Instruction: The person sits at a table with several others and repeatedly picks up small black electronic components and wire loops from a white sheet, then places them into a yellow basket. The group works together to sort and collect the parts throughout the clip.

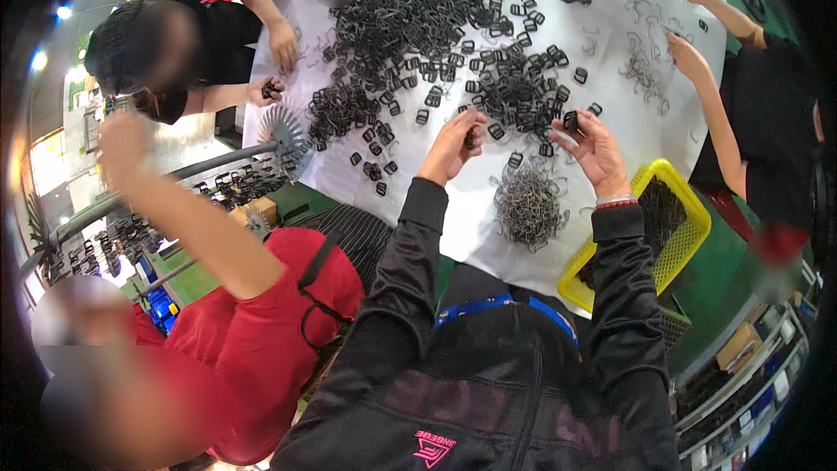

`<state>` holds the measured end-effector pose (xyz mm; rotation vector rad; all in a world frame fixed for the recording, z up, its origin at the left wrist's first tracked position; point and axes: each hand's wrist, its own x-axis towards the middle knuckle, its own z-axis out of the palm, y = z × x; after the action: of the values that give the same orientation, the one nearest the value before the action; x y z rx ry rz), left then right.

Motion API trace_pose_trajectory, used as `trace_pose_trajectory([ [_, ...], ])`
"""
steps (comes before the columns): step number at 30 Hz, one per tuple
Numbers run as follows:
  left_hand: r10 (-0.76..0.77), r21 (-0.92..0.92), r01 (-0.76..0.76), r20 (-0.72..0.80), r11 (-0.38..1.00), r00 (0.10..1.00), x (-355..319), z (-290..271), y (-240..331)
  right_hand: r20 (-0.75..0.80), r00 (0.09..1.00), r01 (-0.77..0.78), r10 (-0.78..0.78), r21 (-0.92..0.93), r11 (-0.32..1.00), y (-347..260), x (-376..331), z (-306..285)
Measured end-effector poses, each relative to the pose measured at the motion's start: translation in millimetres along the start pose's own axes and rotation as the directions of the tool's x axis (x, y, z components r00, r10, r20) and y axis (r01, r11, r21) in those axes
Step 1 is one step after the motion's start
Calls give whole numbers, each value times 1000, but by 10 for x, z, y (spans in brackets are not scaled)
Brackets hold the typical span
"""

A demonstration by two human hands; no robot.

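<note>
My left hand (453, 146) is closed on a small black plastic buckle (470, 137), held just above the white table (663, 135). My right hand (595, 146) pinches another black buckle (571, 121) between thumb and fingers. Both hands hover near the edge of a big heap of black buckles (410, 26). A tangle of thin wire springs (527, 202) lies on the table just below and between my hands. Both my arms wear black sleeves.
A yellow basket (689, 209) with dark parts sits at the table edge by my right forearm. A person in red (261, 314) is close on my left, arm raised. Another person in black works at the far left, and someone's hands (689, 57) handle wire springs at the right.
</note>
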<state>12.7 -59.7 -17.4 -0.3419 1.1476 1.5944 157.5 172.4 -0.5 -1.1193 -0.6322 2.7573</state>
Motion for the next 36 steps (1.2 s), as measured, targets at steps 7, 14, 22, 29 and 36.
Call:
trace_pose_trajectory([
  [7, 526, 996, -33, -19, 88, 850, 456, 85, -495, 240, 968, -105, 74, 116, 988, -88, -15, -83],
  [14, 421, 994, 76, -38, -74, 906, 604, -103, -541, 115, 951, 31, -286, -958, -284, 484, 202, -364],
  [22, 197, 642, 2, -238, 767, 951, 333, -473, -358, -14, 969, -95, -245, -942, -322, 912, 410, -616],
  [29, 522, 985, -40, -54, 167, 851, 111, -186, -481, -161, 954, 1, -252, -841, 541, 430, 228, -583],
  [36, 516, 987, 71, 12, -141, 857, 410, 76, -809, -85, 895, -41, -439, -993, 109, 433, 165, -432],
])
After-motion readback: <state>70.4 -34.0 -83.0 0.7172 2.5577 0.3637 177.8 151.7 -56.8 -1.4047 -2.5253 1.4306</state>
